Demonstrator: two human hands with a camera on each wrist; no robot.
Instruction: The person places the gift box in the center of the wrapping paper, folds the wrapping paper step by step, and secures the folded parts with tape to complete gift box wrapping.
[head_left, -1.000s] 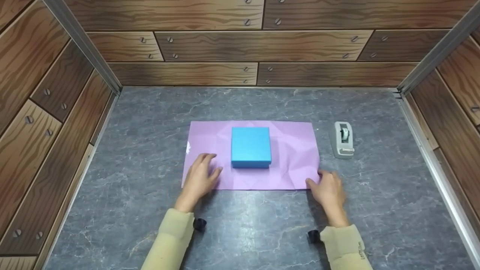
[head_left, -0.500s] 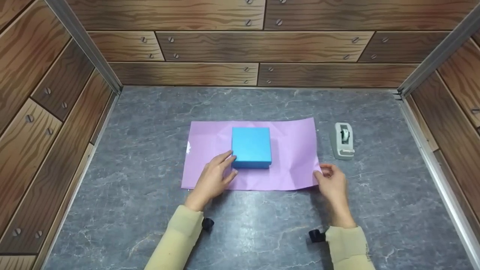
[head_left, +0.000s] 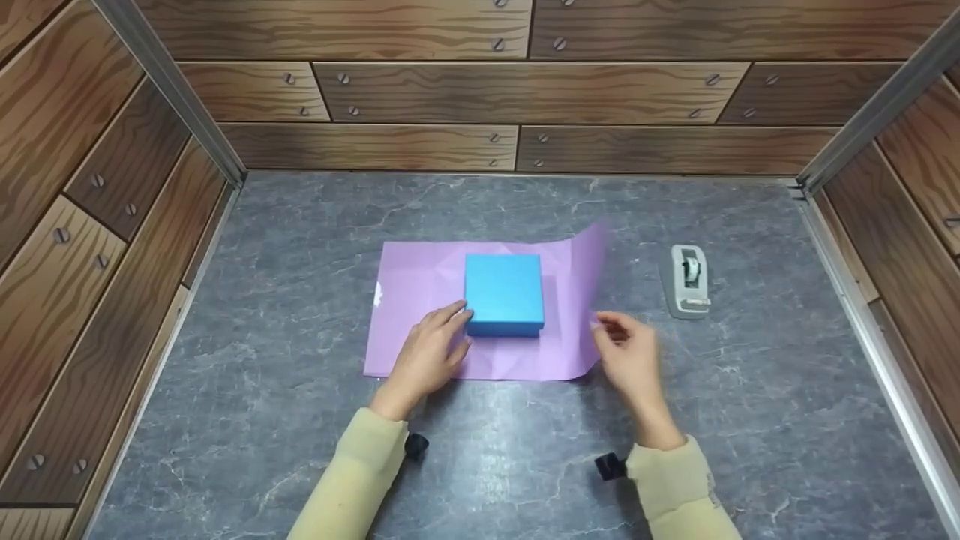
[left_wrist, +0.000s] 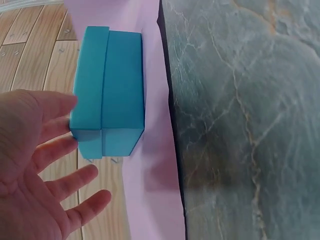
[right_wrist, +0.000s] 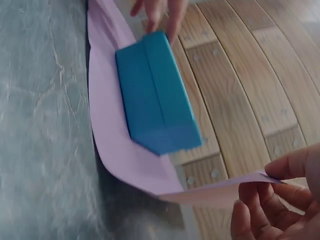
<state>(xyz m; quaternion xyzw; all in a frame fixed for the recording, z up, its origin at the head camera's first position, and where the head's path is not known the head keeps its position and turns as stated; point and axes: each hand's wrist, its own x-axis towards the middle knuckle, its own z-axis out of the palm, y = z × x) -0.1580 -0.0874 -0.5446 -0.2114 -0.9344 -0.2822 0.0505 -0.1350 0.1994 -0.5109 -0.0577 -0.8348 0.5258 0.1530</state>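
Note:
A blue lidded box (head_left: 502, 289) sits on a creased sheet of purple wrapping paper (head_left: 416, 300), a little right of the sheet's middle. My left hand (head_left: 427, 356) touches the box's near left corner with its fingertips, its fingers fairly straight; the left wrist view shows this hand (left_wrist: 45, 165) beside the lid. At the paper's right edge, my right hand (head_left: 628, 352) pinches the sheet between thumb and fingers. That side curves up off the table, and in the right wrist view the lifted paper (right_wrist: 210, 194) runs into the pinch.
A grey tape dispenser (head_left: 688, 281) stands on the table to the right of the paper. The grey marbled tabletop (head_left: 495, 465) is bounded by wood-patterned walls (head_left: 517, 94) at the back and both sides.
The left hand has moved right from the paper to the box's corner. My right hand has taken the paper's right edge and brought it up and leftward. The box stays put.

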